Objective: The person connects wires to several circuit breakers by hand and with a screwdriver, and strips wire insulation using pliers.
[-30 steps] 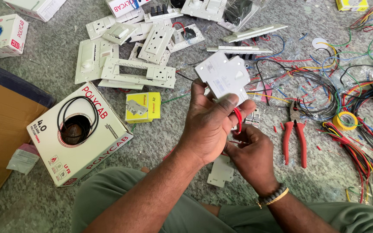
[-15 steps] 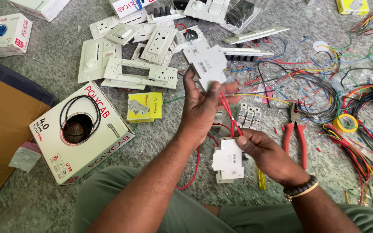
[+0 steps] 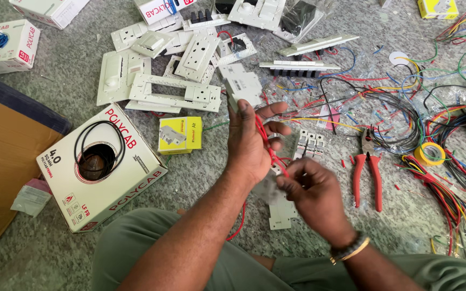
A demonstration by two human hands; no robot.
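Bare floor (image 3: 200, 172) lies open at nine o'clock of the left hand (image 3: 249, 145) up to the white cable box (image 3: 101, 172), while switch plates (image 3: 173, 91) block twelve and red-handled pliers (image 3: 368, 175) and tangled wires (image 3: 432, 140) block three.

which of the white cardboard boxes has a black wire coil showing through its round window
The large white box lying nearest the left hand, by the person's knee. The smaller white box at the far left shows a blue coil.

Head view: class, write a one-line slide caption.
Left hand holds a white breaker and red wire; right hand pinches the wire's lower end.
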